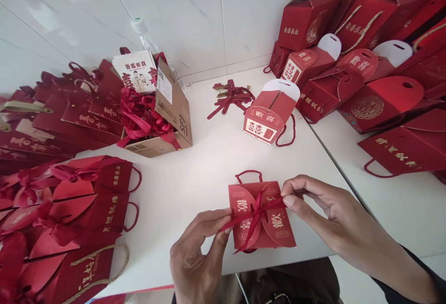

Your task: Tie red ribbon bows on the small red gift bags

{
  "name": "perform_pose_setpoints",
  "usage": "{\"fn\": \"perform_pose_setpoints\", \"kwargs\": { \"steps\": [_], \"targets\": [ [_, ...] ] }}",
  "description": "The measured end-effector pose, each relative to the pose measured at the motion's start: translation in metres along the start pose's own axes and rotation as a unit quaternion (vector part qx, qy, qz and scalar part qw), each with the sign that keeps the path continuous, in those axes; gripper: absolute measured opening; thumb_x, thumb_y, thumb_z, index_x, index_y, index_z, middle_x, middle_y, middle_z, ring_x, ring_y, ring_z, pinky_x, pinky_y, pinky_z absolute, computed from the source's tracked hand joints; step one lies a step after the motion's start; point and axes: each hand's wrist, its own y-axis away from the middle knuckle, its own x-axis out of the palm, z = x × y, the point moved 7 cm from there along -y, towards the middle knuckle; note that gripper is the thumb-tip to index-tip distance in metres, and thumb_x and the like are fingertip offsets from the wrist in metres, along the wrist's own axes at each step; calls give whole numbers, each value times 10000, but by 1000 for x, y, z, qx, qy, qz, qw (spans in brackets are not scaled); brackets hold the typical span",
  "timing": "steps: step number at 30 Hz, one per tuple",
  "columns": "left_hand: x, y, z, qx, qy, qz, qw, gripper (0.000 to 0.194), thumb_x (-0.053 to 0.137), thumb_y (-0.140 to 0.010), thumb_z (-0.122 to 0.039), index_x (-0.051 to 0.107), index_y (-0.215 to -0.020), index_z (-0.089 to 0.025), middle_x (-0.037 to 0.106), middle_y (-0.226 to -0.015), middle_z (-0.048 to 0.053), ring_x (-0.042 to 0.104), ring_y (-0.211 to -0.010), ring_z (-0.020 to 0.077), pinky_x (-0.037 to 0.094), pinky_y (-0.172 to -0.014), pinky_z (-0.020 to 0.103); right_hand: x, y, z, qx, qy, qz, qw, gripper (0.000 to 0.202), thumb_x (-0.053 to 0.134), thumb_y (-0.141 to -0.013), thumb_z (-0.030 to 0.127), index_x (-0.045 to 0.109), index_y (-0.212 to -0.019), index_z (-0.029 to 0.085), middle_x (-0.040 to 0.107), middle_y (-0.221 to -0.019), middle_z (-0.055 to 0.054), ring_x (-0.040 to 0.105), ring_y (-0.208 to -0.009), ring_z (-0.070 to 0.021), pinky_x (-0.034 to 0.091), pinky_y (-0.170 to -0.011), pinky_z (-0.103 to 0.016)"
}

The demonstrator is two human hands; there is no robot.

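Pinching the 2 ends of a red ribbon (257, 211) over a small red box (286, 235), lower centre of the frame.
The left hand (200, 255) and right hand (332, 216) each have 1 end in a closed grip; the ribbon crosses the box's top, covering some lettering. Just above on the white desk (209, 164), a white-flapped box (266, 114) stands near dark red straps (232, 97). An open carton (183, 120) sits upper left, ribboned boxes (78, 189) crowd the lower left, stacked boxes (303, 25) the upper right.
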Motion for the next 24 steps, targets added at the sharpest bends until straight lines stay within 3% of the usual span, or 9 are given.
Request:
{"fn": "perform_pose_setpoints", "kwargs": {
  "steps": [7, 10, 12, 14, 18, 21, 24],
  "targets": [
    [-1, -1, 2, -6, -1, 31, 999, 212, 684, -937, -145, 767, -1016, -323, 805, -1017, -32, 776, -923, 145, 642, -793, 231, 1, 2, -5, 22, 1, 20, 1000, 323, 539, -1000, 587, 652, -943, 290, 670, -841, -2, 557, -626, -180, 391, -467, -294],
    [-1, 0, 1, -20, -23, 56, 998, 286, 718, -918, -222, 706, -1183, -328, 780, -1118, -2, 753, -1038, 184, 642, -858, 278, -2, 2, 0, -5, -10, 1, 1000, 295, 570, -993, 581, 660, -1091, 318, 707, -1063, -33, 665, -924, -243, 544, -656, -316],
    [0, 2, -5, -12, -22, 68, 997, 375, 717, -909, -252, 655, -1273, -319, 745, -1195, 34, 721, -1117, 221, 635, -904, 334, -4, 1, 7, -44, -9, -16, 999, 283, 565, -1009, 555, 640, -1199, 360, 673, -1229, -26, 612, -1172, -264, 567, -865, -347],
    [3, 2, -11, 1, -15, 79, 997, 366, 677, -929, -258, 644, -1290, -308, 702, -1258, 64, 687, -1171, 247, 622, -933, 380, -2, -2, 16, -77, 1, -14, 997, 270, 538, -1037, 519, 614, -1272, 409, 630, -1317, -9, 573, -1246, -250, 570, -907, -346],
    [12, -4, -17, 24, -41, 88, 995, 338, 634, -960, -219, 656, -1287, -299, 678, -1272, 80, 661, -1198, 243, 615, -931, 376, 11, -10, 28, -108, 12, 41, 993, 225, 537, -1053, 455, 635, -1246, 394, 604, -1317, -28, 588, -1221, -232, 592, -684, -255],
    [18, -9, -17, 45, -69, 85, 993, 287, 662, -942, -176, 698, -1202, -293, 690, -1225, 67, 691, -1135, 211, 629, -876, 316, 17, -15, 30, -99, 22, 64, 993, 184, 530, -1059, 435, 664, -1015, 317, 644, -1134, -30, 655, -978, -193, 487, -515, -221],
    [18, -11, -14, 38, -72, 57, 995, 175, 655, -950, -161, 725, -1058, -281, 692, -1180, 43, 722, -1045, 170, 630, -807, 257, 17, -16, 31, -97, 23, 50, 994, 205, 505, -1067, 444, 624, -991, 295, 671, -1022, -18, 640, -806, -169, 359, -424, -238]
  ]
}}
